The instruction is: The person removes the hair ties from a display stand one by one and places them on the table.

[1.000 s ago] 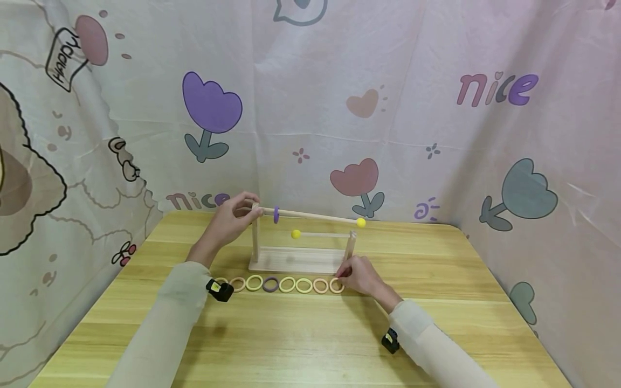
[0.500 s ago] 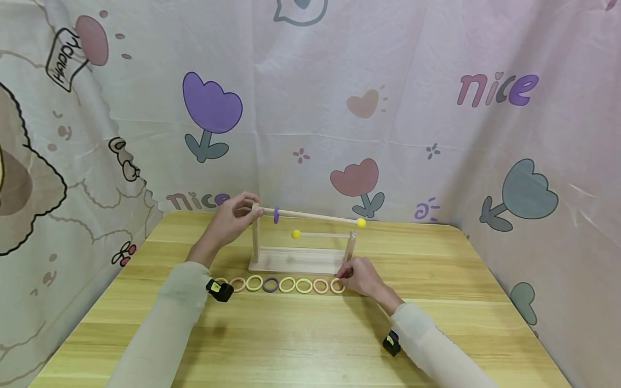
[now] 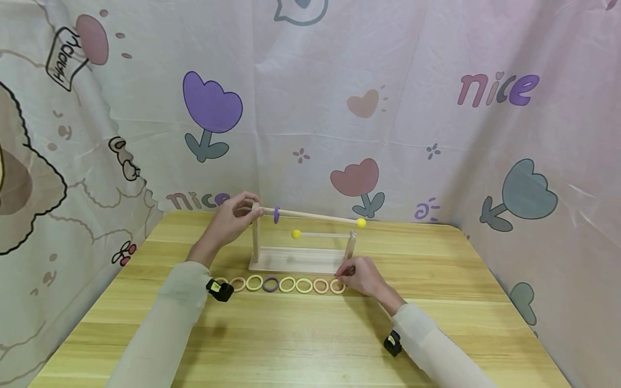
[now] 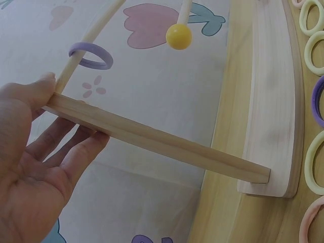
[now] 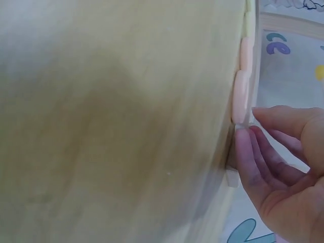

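Observation:
My left hand point(image 3: 236, 218) grips the top of the left post point(image 4: 162, 137) of a wooden stand point(image 3: 298, 260), thumb on one side and fingers beneath. From that post a slanting rod point(image 3: 320, 216) runs right to a yellow ball point(image 3: 361, 222), with a purple ring point(image 3: 276, 214) hung on it. A lower rod point(image 3: 324, 235) reaches left from the right post point(image 3: 350, 246) and ends in another yellow ball point(image 3: 296, 234). At the right end of a row of rings, my right hand point(image 3: 361, 276) pinches the edge of a pale pink ring point(image 5: 240, 96); its fingertips partly cover it.
Several more rings, yellow and pink with one purple ring point(image 3: 270, 284), lie flat along the stand's front edge. My left wrist camera hides part of the leftmost yellow ring point(image 3: 220, 280). Wooden table point(image 3: 291, 339) extends in front; a printed curtain point(image 3: 301, 97) hangs behind.
My right hand and the ring at its fingertips have shifted very slightly to the right. The left hand, the stand and the other rings look unmoved.

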Motion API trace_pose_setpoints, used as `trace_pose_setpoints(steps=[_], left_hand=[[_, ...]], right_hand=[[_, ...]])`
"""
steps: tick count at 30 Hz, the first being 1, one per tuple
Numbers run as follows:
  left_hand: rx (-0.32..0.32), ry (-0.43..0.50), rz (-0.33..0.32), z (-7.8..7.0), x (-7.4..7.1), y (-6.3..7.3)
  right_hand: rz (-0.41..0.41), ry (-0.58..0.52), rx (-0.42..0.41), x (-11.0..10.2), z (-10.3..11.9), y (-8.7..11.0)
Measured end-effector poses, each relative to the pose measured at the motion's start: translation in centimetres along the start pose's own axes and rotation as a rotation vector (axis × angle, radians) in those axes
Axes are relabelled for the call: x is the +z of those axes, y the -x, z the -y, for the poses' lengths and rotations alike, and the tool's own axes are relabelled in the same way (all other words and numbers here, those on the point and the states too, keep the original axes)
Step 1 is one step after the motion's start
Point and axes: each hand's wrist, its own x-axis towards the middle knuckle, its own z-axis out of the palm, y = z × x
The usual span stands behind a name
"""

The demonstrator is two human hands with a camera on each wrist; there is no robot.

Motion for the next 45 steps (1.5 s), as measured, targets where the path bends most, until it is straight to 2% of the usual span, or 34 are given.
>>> trace_pose_setpoints(steps=[14,21,28,33,45], left_hand=[[0.016,-0.008,-0.004,0.1,0.2,-0.1],[0.015,-0.017,-0.004,0.3,0.1,-0.2],[0.012,-0.018,-0.002,0.3,0.1,-0.2],[0.011,-0.013,-0.002,0.2,0.1,-0.3],[0.018,-0.022,0.004,0.3,0.1,-0.2]], right_hand=[[-0.184,-0.141,-0.02,-0.3,2.6,-1.0],[-0.204,-0.231,-0.037,-0.2,4.1,-1.8],[-0.266,-0.259,-0.118,0.3,5.7,-2.9],[-0.291,-0.316,-0.11,0.9,7.1,-3.6],[-0.349,-0.363,-0.123,1.9,10.0,-5.5]])
